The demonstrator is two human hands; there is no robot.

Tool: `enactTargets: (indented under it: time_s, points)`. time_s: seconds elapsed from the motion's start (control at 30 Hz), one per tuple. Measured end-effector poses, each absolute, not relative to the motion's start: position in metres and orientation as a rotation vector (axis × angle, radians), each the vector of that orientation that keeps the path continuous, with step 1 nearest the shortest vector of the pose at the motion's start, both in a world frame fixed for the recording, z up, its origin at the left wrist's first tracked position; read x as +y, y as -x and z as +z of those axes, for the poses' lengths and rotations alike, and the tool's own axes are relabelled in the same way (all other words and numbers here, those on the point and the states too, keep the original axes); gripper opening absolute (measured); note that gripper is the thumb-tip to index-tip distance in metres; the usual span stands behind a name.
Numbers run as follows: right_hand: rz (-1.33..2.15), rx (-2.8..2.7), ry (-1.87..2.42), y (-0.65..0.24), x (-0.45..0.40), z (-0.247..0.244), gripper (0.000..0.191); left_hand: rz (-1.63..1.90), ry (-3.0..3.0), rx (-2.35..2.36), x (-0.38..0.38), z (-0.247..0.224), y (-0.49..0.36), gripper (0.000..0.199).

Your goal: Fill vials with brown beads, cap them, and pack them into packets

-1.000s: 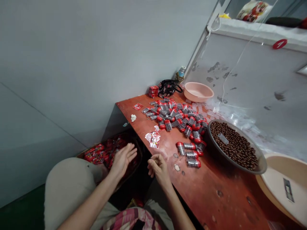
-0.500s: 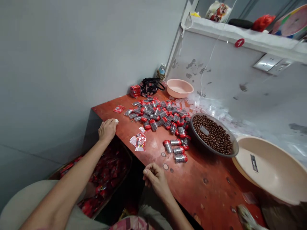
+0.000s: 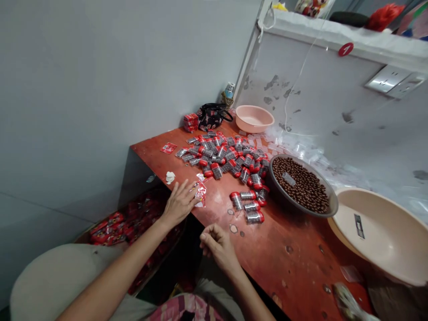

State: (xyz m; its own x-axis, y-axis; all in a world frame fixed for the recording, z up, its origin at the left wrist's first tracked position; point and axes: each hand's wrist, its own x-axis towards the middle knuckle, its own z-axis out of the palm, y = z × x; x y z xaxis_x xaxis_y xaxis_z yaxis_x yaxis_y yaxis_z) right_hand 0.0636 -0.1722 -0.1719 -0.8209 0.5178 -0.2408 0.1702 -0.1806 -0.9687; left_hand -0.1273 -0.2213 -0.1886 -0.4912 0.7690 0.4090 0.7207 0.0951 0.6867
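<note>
My left hand (image 3: 180,203) lies with fingers spread at the table's near edge, its fingertips on the red-and-white printed packets (image 3: 200,194). A crumpled white wad (image 3: 170,177) rests on the table just beyond it. My right hand (image 3: 216,243) hovers by the edge, fingers curled in; whatever they hold, if anything, is hidden. Red-capped clear containers with dark contents form a pile (image 3: 224,154), and several more (image 3: 250,207) lie nearer to me. To their right stands a grey bowl (image 3: 273,183) of brown balls with a small clear container (image 3: 289,179) on top.
Large beige basin (image 3: 394,232) at the right, pink basin (image 3: 254,119) at the back beside a black floral bag (image 3: 210,117) and red boxes (image 3: 191,122). Clear plastic pieces (image 3: 310,154) line the wall. Below the table at left, a box holds red packets (image 3: 110,229).
My left hand has moved right from the table's corner edge to the printed packets, leaving the white wad on the table. The view has shifted slightly; my right hand keeps its curled pose.
</note>
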Motion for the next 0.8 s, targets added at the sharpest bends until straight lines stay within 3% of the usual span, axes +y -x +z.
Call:
enactTargets:
  time_s: [0.2,0.33,0.47,0.63,0.8]
  points:
    - [2.092,-1.898,0.762,-0.063,-0.17,-0.167,0.02,1.319,-1.482,2.421,-0.212,-0.204,0.114,0.024]
    - [1.859,-1.804,0.739,-0.044,-0.145,-0.156,0.015,1.406,-1.603,2.477,-0.214,-0.205,0.107,0.027]
    - [1.894,-1.591,0.72,-0.015,-0.117,-0.151,0.027,1.551,-1.691,2.408,-0.22,-0.194,0.092,0.028]
    - [2.076,-1.519,0.671,-0.003,-0.109,-0.155,0.033,1.772,-0.944,2.065,-0.235,-0.181,0.077,0.043]
    - [1.987,-1.96,0.611,-0.01,-0.118,-0.15,0.03,1.652,-0.393,1.461,-0.248,-0.177,0.071,0.029]
